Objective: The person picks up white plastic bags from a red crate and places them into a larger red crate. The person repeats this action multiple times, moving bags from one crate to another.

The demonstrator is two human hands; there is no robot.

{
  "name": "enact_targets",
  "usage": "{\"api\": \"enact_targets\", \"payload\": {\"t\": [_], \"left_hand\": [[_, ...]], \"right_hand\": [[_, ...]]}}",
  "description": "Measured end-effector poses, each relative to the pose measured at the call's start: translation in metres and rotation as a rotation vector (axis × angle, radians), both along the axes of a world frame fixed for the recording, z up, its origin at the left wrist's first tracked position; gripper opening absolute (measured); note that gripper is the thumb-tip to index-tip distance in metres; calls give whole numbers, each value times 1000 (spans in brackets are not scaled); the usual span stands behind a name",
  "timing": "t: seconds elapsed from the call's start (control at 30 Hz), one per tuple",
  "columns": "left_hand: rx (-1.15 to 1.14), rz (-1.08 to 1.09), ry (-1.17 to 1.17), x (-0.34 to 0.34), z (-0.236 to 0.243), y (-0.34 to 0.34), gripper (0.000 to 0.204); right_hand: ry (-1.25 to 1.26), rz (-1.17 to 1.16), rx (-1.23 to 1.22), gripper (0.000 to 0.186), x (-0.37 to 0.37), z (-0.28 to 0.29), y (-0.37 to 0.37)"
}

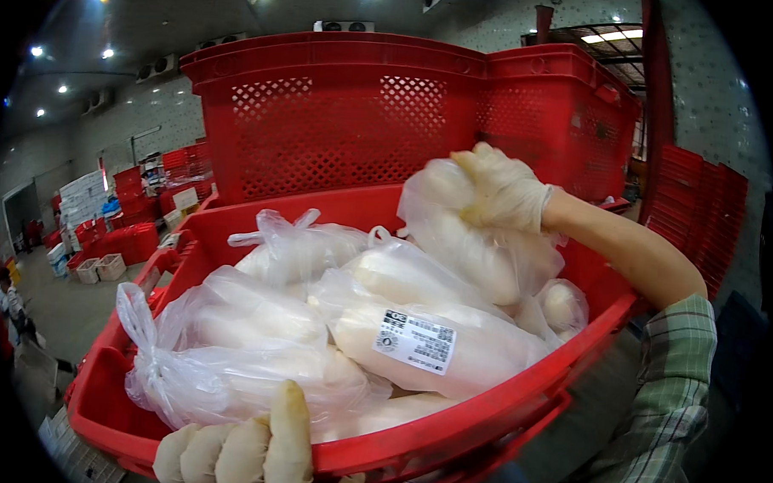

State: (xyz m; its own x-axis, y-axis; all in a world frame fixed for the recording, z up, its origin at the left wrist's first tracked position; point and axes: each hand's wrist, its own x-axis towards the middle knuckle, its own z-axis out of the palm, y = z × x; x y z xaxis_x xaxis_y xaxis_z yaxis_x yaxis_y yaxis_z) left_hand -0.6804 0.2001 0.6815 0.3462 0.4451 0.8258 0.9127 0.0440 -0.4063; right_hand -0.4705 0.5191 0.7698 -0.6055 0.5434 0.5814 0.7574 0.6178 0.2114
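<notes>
Wearing a pale glove, my right hand (501, 190) grips a clear plastic bag (488, 254) at the right back of a red plastic crate (474, 423). Long, smooth, whitish pieces fill this bag; I cannot tell exactly what they are. My left hand (234, 451), gloved too, has its fingers hooked over the crate's near rim. Several similar knotted bags lie in the crate. One knotted bag (237, 381) is on the left, and another bag (305, 251) lies at the back. A white printed label (415, 340) sticks to the bag in the middle.
Taller red crates (340, 112) with perforated sides stand right behind this one. Stacked red crates (698, 210) are at the right. More crates (135, 245) and white baskets (105, 267) stand on the floor at far left, where a person (14, 305) is seen.
</notes>
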Motion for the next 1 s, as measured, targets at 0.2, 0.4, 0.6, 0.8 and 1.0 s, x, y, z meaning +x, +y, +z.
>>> {"api": "enact_targets", "payload": {"t": [0.2,0.4,0.6,0.8,1.0], "left_hand": [[-31,-40,3,-1,2,1,67],[-54,-46,-3,-2,5,3,66],[-36,-33,37,2,8,4,62],[-35,22,98,2,9,6,60],[28,2,65,4,5,10,59]], "right_hand": [[-97,-176,551,47,21,62,-10],[-432,-226,815,44,20,92,-68],[-299,594,-341,59,-10,68,-109],[35,334,-250,67,-19,64,12],[-366,82,-478,74,-23,-26,7]]}}
